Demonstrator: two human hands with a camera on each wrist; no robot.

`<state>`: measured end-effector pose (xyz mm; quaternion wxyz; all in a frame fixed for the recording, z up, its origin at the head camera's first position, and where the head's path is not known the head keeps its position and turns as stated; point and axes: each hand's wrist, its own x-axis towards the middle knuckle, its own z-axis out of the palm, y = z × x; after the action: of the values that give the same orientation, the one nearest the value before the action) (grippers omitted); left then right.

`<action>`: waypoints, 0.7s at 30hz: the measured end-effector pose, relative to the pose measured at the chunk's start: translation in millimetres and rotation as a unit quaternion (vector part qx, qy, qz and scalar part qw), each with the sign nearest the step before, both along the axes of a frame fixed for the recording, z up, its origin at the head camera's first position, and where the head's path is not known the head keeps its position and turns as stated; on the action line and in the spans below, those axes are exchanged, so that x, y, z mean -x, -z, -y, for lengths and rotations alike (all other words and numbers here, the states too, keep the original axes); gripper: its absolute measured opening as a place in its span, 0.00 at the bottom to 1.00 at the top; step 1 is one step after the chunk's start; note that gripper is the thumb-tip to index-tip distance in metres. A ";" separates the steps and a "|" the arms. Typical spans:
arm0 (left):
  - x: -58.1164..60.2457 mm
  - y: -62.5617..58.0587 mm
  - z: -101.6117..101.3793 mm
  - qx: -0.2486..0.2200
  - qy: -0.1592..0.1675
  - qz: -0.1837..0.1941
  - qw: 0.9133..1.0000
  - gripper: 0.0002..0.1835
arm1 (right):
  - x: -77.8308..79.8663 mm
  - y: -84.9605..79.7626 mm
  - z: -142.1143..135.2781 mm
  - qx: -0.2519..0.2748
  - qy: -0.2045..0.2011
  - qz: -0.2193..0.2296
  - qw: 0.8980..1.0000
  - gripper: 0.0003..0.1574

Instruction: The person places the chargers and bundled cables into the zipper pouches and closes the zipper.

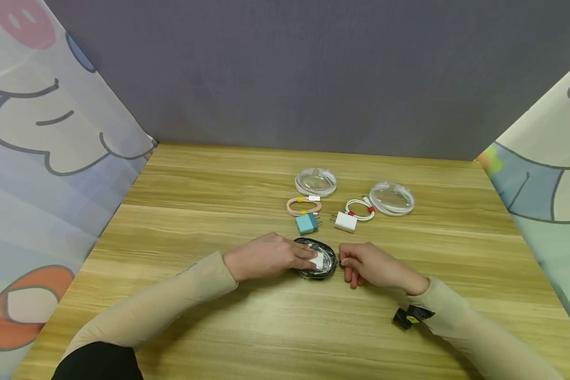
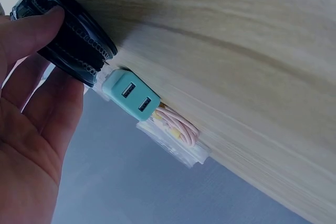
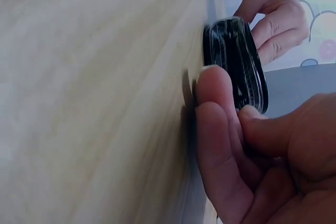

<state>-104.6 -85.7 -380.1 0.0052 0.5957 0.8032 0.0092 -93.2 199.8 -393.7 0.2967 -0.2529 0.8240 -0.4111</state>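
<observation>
Black case [image 1: 326, 259], oval, clear top showing white contents, is lying on the wood-look bench [image 1: 275, 343], centred between the two hands. Left hand [image 1: 273, 257] is holding it: fingers are spreading a little apart over the top, reaching the white contents area; thumb is pressing along the zipped side, per left wrist view. Left forearm is coming in from lower left, palm down, beige sleeve [image 1: 152, 306] ending at the wrist.

Right hand [image 1: 369, 264] is sitting at the case's right end, fingers curling inward, thumb closing against the index; lower fingers are hanging just over the bench. Cannot tell whether the thumb and index are pinching part of the case, contact point being hidden. Right forearm is angling in from lower right, dark device [image 1: 418, 314] sitting on its sleeve.

Behind the case, blue-green adapter [image 1: 306, 224] and white adapter [image 1: 345, 222] are lying side by side, apart. Pink coiled cable [image 1: 293, 213] and white coiled cable [image 1: 359, 217] are resting behind them, with two clear round containers farther back.
</observation>
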 end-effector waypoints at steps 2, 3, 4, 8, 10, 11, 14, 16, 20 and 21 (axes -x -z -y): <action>0.1 -0.3 -0.3 -0.001 0.001 -0.004 1.000 0.21 | 0.6 0.4 -1.2 0.000 -0.001 -0.001 1.000 0.12; -0.1 -0.4 -0.3 -0.002 0.002 -0.008 1.000 0.20 | 1.0 0.9 -1.5 0.000 0.000 -0.003 1.000 0.11; -0.4 -0.6 -0.3 -0.002 0.004 -0.015 1.000 0.20 | 1.6 1.6 -1.8 0.000 0.002 -0.007 1.000 0.11; -2.6 -1.3 -1.0 -0.006 0.015 -0.053 0.998 0.18 | 4.5 4.7 -0.2 0.004 0.019 -0.032 0.999 0.11; -3.6 -1.3 -1.9 -0.007 0.021 -0.066 0.998 0.17 | 6.8 6.4 1.6 0.004 0.030 -0.047 0.998 0.11; -3.9 -1.1 -2.4 -0.008 0.024 -0.069 0.997 0.18 | 8.2 7.1 2.8 0.003 0.035 -0.055 0.998 0.11; -3.2 0.2 -3.7 -0.006 0.035 -0.066 0.997 0.22 | 13.2 9.1 5.7 0.002 0.048 -0.071 0.996 0.11; -1.4 0.8 -3.7 -0.006 0.045 -0.059 0.997 0.25 | 16.6 9.2 7.6 0.003 0.053 -0.079 0.995 0.10; 3.5 2.0 -3.1 -0.003 0.064 -0.052 0.997 0.26 | 22.5 8.9 9.9 0.001 0.055 -0.088 0.995 0.09; 4.7 2.4 -3.1 -0.001 0.068 -0.049 0.997 0.26 | 23.5 8.7 9.7 0.000 0.053 -0.089 0.995 0.09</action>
<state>-109.3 -82.6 -382.5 -0.0343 0.6485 0.7602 -0.0192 -116.7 190.1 -402.5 0.1997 -0.2441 0.8595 -0.4023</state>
